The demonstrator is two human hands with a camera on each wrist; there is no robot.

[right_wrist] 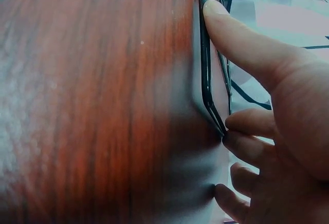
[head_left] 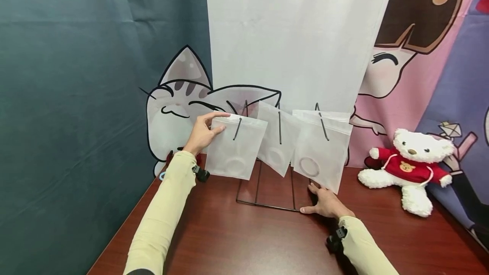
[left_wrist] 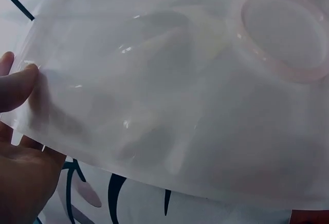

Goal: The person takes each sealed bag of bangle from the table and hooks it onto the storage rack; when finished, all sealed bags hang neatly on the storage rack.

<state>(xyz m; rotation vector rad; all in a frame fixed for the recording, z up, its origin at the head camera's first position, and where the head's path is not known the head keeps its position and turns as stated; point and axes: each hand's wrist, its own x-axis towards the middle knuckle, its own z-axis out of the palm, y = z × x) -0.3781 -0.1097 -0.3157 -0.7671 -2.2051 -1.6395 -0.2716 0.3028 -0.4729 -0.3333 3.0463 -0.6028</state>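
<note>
Three frosted zip bags hang from the hooks of a black wire rack [head_left: 267,206] on the table. My left hand [head_left: 203,133] pinches the upper left corner of the left bag [head_left: 244,143] between thumb and fingers. Inside that bag a pale pink ring, like a bangle [left_wrist: 285,70], shows through. The middle bag [head_left: 276,133] hangs tilted, with a faint round shape in it. A greyish ring shows in the right bag [head_left: 324,152]. Low at the rack's front right corner, my right hand [head_left: 327,203] grips the base wire, its thumb [right_wrist: 239,41] on the front bar.
A white teddy bear [head_left: 412,169] in a red sweater sits on the table at the right. The brown wooden table [head_left: 237,241] spreads in front of the rack. Printed curtains [head_left: 305,37] hang behind. A small light blue ring [head_left: 162,176] lies at the left edge.
</note>
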